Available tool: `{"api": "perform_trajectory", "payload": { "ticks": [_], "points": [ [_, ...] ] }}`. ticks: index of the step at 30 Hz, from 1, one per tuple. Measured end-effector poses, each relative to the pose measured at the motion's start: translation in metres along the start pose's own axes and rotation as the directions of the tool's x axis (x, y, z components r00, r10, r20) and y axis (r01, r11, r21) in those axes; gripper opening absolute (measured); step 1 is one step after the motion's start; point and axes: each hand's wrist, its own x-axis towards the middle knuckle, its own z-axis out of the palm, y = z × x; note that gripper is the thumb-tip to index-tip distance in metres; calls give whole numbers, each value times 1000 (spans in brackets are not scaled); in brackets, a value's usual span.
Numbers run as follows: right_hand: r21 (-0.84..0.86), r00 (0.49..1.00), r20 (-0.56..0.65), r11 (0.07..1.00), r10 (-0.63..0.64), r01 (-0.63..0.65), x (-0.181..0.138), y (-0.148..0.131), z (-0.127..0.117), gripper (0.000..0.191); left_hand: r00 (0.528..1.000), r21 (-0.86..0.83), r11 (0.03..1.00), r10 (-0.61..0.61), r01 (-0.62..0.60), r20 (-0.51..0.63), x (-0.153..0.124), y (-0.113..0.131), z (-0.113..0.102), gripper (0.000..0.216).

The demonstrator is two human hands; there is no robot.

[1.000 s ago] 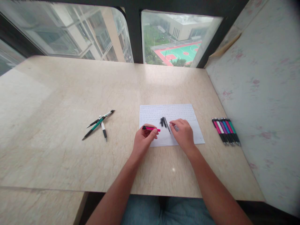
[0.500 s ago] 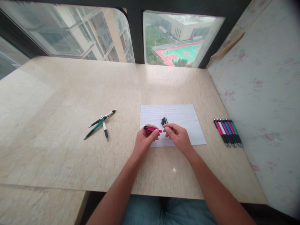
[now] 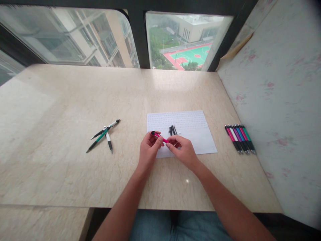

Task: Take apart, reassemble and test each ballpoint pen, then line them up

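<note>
A pink pen barrel with a black clip end (image 3: 158,136) is pinched between the thumb and fingers of my left hand (image 3: 148,146). Its other end points right, where the closed fingertips of my right hand (image 3: 185,150) grip it. Both hands are over the lower part of a sheet of paper (image 3: 200,135) covered at the top with lines of writing. Just beyond my fingers, several small black pen parts (image 3: 173,130) lie on the sheet. Whether my right fingers also hold a small part is hidden.
To the left, several pens (image 3: 102,134) lie crossed on the marble-patterned table (image 3: 62,167). A row of colourful pens (image 3: 240,139) lies on the right, close to the flowered wall (image 3: 281,100). Windows (image 3: 188,42) stand behind the table.
My right hand has closed the small gap to the pink barrel, and its fingertips are now on the barrel's end. The black parts show more fully. The view has shifted slightly.
</note>
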Motion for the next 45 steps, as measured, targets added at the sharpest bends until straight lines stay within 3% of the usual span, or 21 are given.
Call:
{"api": "perform_trajectory", "payload": {
  "ticks": [5, 16, 21, 24, 35, 41, 45],
  "points": [
    [-23, 997, 43, 998, -58, 59, -2, -2, 1, 9, 999, -11, 999, 48, -48, -10, 0, 0, 0, 52],
    [-195, 990, -21, 972, -139, 133, 0, -1, -4, 11, 982, 134, 978, 147, -162, 118, -2, -7, 0, 47],
    [-316, 990, -125, 948, -70, 27, 8, 6, -33, 17, 981, 197, 968, 132, -158, 140, -3, -7, 0, 55],
    [-507, 972, -233, 854, -6, -116, 11, 13, -51, 15, 985, 201, 968, 129, -151, 117, -3, -8, 0, 49],
    [-680, 985, -167, 719, 35, -140, 9, 21, -46, 21, 984, 279, 951, 94, -134, 150, -3, -9, -2, 24],
    [-667, 989, -142, 735, 39, -124, 9, 17, -46, 25, 986, 289, 949, 82, -121, 145, -4, -7, -1, 21],
    [-463, 986, -165, 880, 35, -109, 8, 2, -47, 19, 979, 222, 966, 90, -130, 182, -7, 0, 0, 21]
  ]
}}
